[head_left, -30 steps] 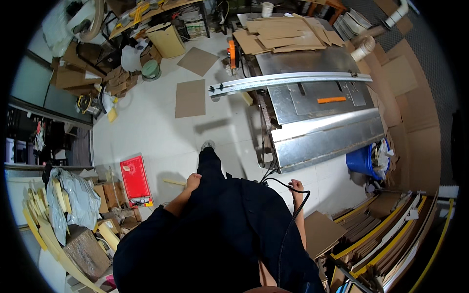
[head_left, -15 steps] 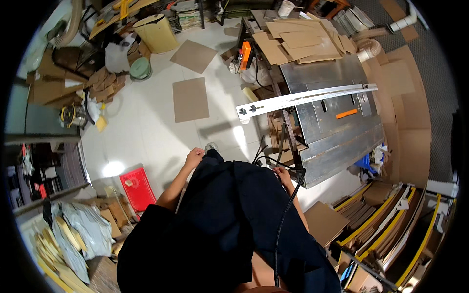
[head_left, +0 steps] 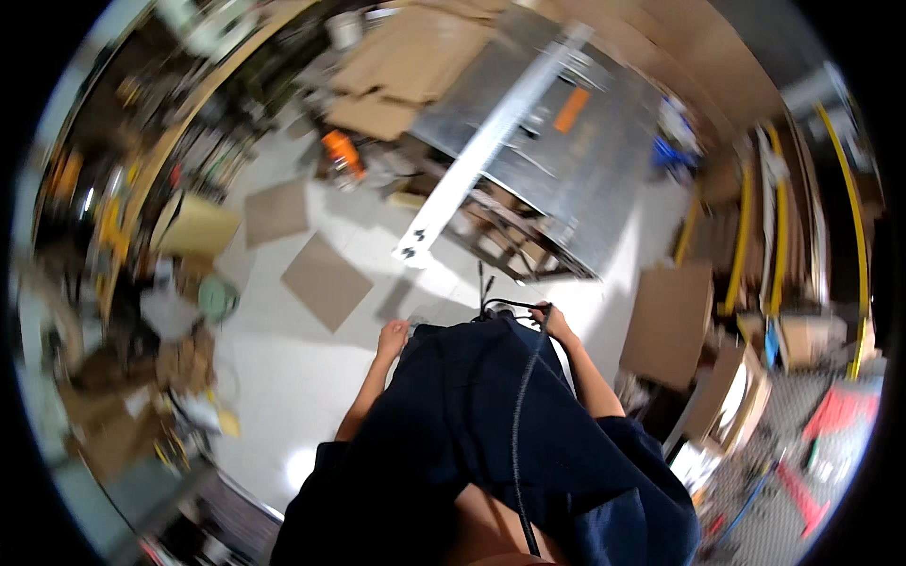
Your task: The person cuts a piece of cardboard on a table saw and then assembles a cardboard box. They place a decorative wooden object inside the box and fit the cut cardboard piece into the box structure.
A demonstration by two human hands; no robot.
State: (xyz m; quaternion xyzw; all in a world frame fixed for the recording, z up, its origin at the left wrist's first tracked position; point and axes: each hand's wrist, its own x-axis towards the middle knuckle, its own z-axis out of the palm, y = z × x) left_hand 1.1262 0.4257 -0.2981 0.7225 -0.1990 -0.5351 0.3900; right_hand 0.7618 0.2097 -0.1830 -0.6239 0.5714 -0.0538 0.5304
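Observation:
My left hand (head_left: 393, 336) hangs low beside the dark blue cloth of my clothing (head_left: 453, 377), over the pale floor. Its fingers are curled, and nothing shows in them. On the other side of my body, my right hand (head_left: 555, 322) is bent inward with curled fingers. A black cable (head_left: 518, 406) runs down my front and bends right at those fingertips, then loops left to several thin black ends. Whether the fingers grip the cable cannot be made out. Ahead stands a metal-topped table (head_left: 604, 179) with a long pale rail (head_left: 491, 141) lying across it.
Cardboard sheets (head_left: 415, 57) lie on the table's far left part. An orange strip (head_left: 571, 109) rests on its top. Two flat brown sheets, one a cardboard square (head_left: 327, 282), are on the floor. At right stands a yellow-edged rack (head_left: 780, 226); a green bucket (head_left: 218, 297) is at left.
My view has swung right, so the table and floor sheets appear turned and farther left. The rack now stands nearer the middle right. Both hands stay low beside my body.

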